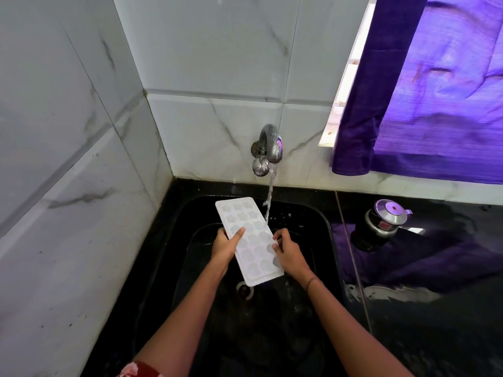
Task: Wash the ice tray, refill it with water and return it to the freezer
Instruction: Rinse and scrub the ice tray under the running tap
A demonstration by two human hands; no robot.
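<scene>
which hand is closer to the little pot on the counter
Right. The right hand grips the ice tray's right edge, on the pot's side; the left hand holds its left edge, farther off.

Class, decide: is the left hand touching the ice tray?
Touching. The head view shows the left hand gripping the left edge of the ice tray, thumb across its top.
</scene>
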